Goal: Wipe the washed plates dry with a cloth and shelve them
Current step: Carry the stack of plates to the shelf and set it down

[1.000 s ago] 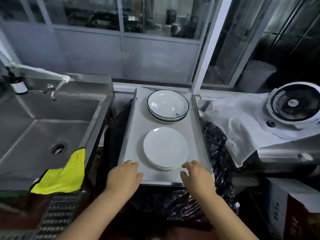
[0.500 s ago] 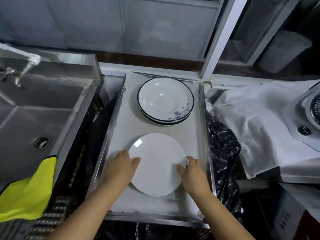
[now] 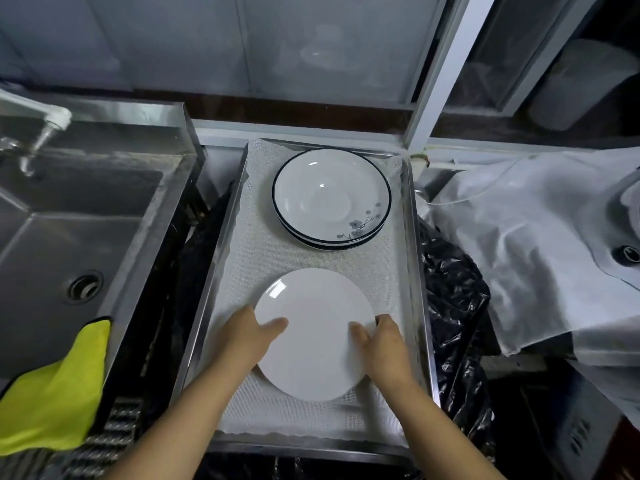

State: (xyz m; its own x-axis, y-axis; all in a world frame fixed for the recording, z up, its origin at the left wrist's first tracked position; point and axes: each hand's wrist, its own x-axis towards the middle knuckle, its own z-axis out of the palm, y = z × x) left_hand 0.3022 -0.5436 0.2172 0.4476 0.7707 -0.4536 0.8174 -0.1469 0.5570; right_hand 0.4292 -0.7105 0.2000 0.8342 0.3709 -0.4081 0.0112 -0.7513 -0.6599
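In the lower centre of the frame, a plain white plate lies flat in a lined steel tray, the left hand and right hand clamped on its opposite side rims, both equally near.

The fingers of the left hand and right hand go under the rim of the plain white round plate, so only the thumbs show. How many dark-rimmed flowered plates are stacked at twelve o'clock cannot be told. The yellow cloth at eight o'clock is cut by the frame's edge, as is the steel tap at ten o'clock.
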